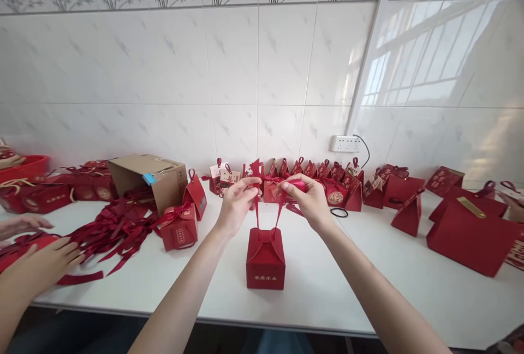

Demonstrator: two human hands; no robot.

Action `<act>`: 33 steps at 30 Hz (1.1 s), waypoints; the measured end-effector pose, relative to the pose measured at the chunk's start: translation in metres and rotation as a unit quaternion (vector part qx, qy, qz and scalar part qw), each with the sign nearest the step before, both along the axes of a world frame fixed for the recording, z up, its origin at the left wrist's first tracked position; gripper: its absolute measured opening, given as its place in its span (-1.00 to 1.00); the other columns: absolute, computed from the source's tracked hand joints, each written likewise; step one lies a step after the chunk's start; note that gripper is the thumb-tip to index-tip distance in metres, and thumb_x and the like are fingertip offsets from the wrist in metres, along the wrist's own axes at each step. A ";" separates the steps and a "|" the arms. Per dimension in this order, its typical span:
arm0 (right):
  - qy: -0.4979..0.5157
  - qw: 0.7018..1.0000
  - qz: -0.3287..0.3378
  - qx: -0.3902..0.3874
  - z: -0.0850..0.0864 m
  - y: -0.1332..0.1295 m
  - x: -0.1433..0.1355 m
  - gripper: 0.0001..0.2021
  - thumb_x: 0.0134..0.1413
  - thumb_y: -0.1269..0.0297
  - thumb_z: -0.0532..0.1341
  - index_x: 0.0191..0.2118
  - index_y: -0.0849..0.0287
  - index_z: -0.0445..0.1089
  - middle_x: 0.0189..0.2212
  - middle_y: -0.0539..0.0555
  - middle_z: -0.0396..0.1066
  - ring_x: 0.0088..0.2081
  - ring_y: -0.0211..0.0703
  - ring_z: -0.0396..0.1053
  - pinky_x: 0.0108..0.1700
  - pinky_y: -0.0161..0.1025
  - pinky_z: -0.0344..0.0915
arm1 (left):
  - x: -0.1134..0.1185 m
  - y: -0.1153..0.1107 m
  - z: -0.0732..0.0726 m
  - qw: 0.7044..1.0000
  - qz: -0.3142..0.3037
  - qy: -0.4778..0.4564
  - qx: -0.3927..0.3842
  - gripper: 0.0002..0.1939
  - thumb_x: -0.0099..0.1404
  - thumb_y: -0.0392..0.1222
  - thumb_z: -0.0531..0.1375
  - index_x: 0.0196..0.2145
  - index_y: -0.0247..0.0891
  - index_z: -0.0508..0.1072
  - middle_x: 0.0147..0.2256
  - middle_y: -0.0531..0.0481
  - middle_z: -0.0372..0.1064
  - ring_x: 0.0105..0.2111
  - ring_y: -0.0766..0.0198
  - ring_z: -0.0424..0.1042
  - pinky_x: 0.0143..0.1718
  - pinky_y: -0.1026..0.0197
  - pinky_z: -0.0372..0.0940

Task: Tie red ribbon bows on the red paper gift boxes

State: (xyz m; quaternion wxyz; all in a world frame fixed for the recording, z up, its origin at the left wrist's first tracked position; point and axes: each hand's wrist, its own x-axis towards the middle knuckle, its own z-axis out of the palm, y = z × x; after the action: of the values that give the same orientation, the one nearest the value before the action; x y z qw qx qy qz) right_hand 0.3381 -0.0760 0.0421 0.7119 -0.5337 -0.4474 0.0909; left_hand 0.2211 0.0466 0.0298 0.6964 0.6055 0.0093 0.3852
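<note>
A small red gift box (265, 268) with gold lettering stands upright on the white table in front of me. From its folded top rises a red ribbon (278, 216), its two ends drawn up and apart. My left hand (241, 201) pinches one end between thumb and fingers. The other end is pinched in my right hand (303, 196), with a stretch of ribbon showing at the fingertips. Both hands are above the box and do not touch it.
To the left, loose red ribbons (117, 228) spill from a cardboard box (170, 179), beside a bow-tied red box (179, 228). A co-worker's hands (53, 258) are at the far left. Several red boxes line the wall; larger red bags (470, 234) stand right. A socket strip (346, 143) is on the wall.
</note>
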 end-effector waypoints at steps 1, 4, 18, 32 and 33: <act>-0.027 0.999 -0.021 -0.004 0.003 0.000 -0.001 -0.67 -0.17 0.00 0.33 -0.45 0.20 0.38 -0.45 0.07 0.48 -0.36 -0.12 0.44 -0.32 -0.23 0.36 | 0.001 -0.003 0.001 1.000 0.001 0.012 0.023 -0.75 0.05 -0.20 0.23 -0.26 -0.26 0.44 -0.50 0.04 0.33 -0.48 0.31 0.34 -0.43 0.22 0.28; -0.082 0.994 -0.071 0.003 0.010 0.001 -0.002 -0.66 -0.18 -0.01 0.33 -0.40 0.19 0.39 -0.42 0.05 0.47 -0.36 -0.14 0.42 -0.33 -0.24 0.34 | 0.004 -0.013 0.005 0.997 0.002 0.033 0.077 -0.72 0.10 -0.18 0.22 -0.18 -0.25 0.43 -0.51 0.05 0.34 -0.49 0.30 0.36 -0.42 0.21 0.30; -0.418 0.885 -0.199 0.046 0.032 -0.005 -0.008 -0.84 0.05 0.19 0.26 -0.47 0.14 0.42 -0.27 0.10 0.34 -0.18 -0.04 0.29 -0.14 0.00 0.26 | 0.004 -0.031 0.018 0.977 0.061 0.086 0.187 -0.84 0.19 -0.12 0.18 -0.46 -0.25 0.38 -0.55 0.11 0.25 -0.65 0.43 0.18 -0.61 0.33 0.09; -0.114 0.993 0.003 -0.042 0.034 -0.010 -0.007 -0.60 -0.10 0.02 0.31 -0.20 0.22 0.39 -0.38 0.08 0.43 -0.33 -0.15 0.39 -0.26 -0.18 0.34 | -0.003 -0.027 0.022 0.981 0.034 0.076 0.174 -0.66 0.17 0.06 0.21 -0.50 -0.31 0.40 -0.68 0.12 0.23 -0.63 0.39 0.24 -0.54 0.31 0.17; -0.100 0.994 0.019 -0.033 0.034 -0.009 -0.007 -0.66 -0.09 0.02 0.30 -0.31 0.23 0.42 -0.43 0.06 0.43 -0.36 -0.16 0.39 -0.27 -0.19 0.33 | -0.004 -0.027 0.022 0.985 0.020 0.069 0.160 -0.67 0.16 0.05 0.23 -0.46 -0.32 0.43 -0.66 0.11 0.24 -0.63 0.40 0.25 -0.54 0.31 0.18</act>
State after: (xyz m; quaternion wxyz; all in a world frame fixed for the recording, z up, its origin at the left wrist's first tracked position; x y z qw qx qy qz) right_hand 0.3311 -0.0852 0.0762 0.6437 -0.5549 -0.5229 0.0658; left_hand 0.2174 0.0196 0.0515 0.5803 0.7339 0.0079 0.3530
